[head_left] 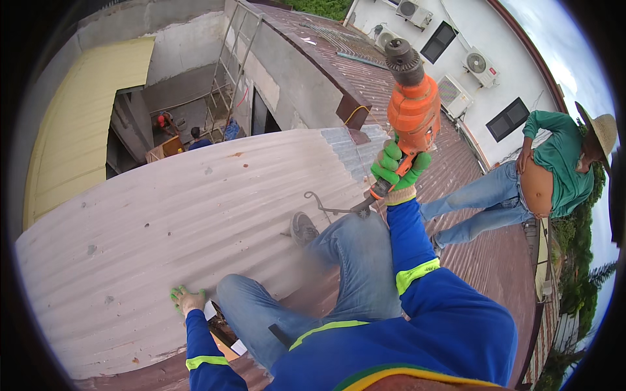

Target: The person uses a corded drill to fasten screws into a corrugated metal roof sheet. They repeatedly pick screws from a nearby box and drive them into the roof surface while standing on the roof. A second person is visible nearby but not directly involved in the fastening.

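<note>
My right hand [399, 168], in a green-and-white work glove, is wrapped round the handle of an orange corded drill [416, 114]. The drill is raised, its dark chuck [403, 60] pointing up and away, and no bit shows in it. A dark cord hangs from the handle and curls over the roofing near my knee. My left hand [188, 300], gloved alike, rests with its fingers spread on the pale corrugated roofing sheet [195, 221], by its near edge. I am seated or crouched on the roof, my jeans-clad legs bent.
At right a person [554, 163] in a green shirt and straw hat stands on the reddish roof [486, 280]. Beyond the sheet, the roof drops to a walled space with two people [199, 139] below and a metal ladder [231, 62]. A white building [469, 85] stands behind.
</note>
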### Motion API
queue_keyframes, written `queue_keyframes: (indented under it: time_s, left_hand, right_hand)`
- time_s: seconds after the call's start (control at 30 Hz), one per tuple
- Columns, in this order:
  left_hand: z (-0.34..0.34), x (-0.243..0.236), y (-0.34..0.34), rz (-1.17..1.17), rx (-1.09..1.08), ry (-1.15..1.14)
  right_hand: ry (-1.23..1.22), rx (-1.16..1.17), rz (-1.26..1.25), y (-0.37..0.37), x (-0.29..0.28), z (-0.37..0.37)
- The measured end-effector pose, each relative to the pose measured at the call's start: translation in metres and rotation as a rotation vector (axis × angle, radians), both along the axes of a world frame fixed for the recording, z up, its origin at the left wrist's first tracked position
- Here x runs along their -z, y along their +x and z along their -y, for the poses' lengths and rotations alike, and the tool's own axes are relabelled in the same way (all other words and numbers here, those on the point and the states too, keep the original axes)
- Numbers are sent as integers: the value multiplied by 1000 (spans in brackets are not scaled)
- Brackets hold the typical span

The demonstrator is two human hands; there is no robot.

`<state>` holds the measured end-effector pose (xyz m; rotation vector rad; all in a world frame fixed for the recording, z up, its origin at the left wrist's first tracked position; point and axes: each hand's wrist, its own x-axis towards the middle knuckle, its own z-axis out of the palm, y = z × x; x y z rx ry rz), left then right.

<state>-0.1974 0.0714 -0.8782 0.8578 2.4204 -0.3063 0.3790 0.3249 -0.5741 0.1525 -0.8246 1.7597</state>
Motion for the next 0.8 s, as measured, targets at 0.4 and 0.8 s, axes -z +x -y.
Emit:
queue_keyframes:
  time_s: [0.4, 0.8]
  left_hand:
    - [23, 33, -65, 190, 195, 79]
    - [-106, -181, 147, 1802, -192, 1378]
  right_hand:
    - [-67, -82, 29, -90, 34, 75]
    - [-572, -342, 291, -159, 136, 121]
